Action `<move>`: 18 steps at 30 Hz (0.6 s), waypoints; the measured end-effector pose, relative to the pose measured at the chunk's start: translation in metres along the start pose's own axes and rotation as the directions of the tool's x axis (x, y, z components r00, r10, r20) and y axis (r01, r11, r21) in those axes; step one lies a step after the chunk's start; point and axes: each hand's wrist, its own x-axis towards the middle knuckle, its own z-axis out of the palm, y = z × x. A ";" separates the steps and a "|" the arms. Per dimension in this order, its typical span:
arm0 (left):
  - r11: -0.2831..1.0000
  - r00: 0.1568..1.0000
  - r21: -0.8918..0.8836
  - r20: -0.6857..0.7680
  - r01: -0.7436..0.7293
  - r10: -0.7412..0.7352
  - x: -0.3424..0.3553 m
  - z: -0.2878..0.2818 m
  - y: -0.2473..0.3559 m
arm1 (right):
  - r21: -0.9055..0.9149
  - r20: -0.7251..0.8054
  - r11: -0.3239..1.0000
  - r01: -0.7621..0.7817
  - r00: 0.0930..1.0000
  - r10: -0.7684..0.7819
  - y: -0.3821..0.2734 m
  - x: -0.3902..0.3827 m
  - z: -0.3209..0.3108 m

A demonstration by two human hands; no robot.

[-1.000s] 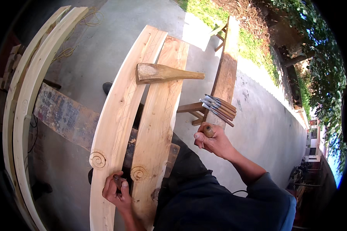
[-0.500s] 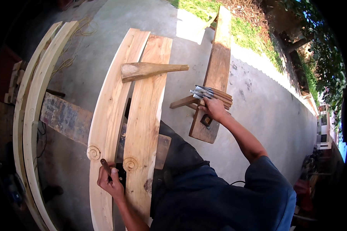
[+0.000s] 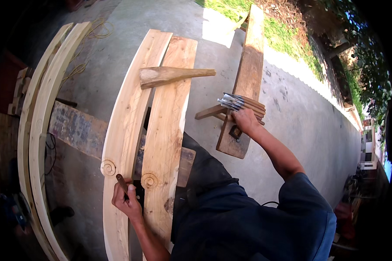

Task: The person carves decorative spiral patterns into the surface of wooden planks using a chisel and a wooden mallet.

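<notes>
Two long pale timber beams lie side by side before me, a left beam (image 3: 122, 108) and a right beam (image 3: 168, 108), each carrying a carved spiral near my left hand. My left hand (image 3: 128, 200) is closed round a brown wooden tool handle (image 3: 122, 183), beside the left beam's spiral (image 3: 108, 167); the blade is hidden. Out to the right, my right hand (image 3: 245, 120) grips a bundle of chisels (image 3: 244, 103) with metal blades and wooden handles, just over a narrow wooden bench (image 3: 247, 74). A wooden mallet (image 3: 174, 77) rests across both beams.
Two more curved beams (image 3: 52, 100) stand at the left, with a yellow cord (image 3: 76, 69) behind them. A paint-stained plank (image 3: 78, 128) runs under the beams. A small dark block (image 3: 235, 132) sits on the bench's near end. Grass (image 3: 287, 43) borders the concrete floor.
The view has shifted slightly, so the beams and bench sit a little higher and further right. The chisel bundle has turned slightly in my right hand. My left hand keeps its hold.
</notes>
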 end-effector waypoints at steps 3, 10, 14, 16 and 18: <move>1.000 1.000 0.000 -0.010 -0.013 0.013 0.000 0.000 -0.003 | -0.010 0.066 1.000 0.009 0.998 -0.008 0.003 -0.003 -0.001; 1.000 1.000 -0.010 -0.011 -0.027 0.027 0.001 0.000 -0.008 | 0.095 0.023 0.995 -0.017 1.000 0.015 0.013 -0.011 0.008; 1.000 1.000 0.000 -0.006 -0.023 0.023 0.000 0.000 -0.010 | 0.130 0.026 0.991 -0.023 0.999 0.019 0.016 -0.015 0.002; 1.000 1.000 0.009 -0.008 -0.025 0.025 -0.001 -0.001 -0.010 | 0.096 0.061 0.995 -0.030 0.998 0.024 0.015 -0.015 -0.001; 1.000 1.000 0.007 0.004 -0.025 0.025 -0.001 0.000 -0.009 | 0.059 0.072 0.996 -0.062 0.996 0.058 0.016 -0.019 -0.006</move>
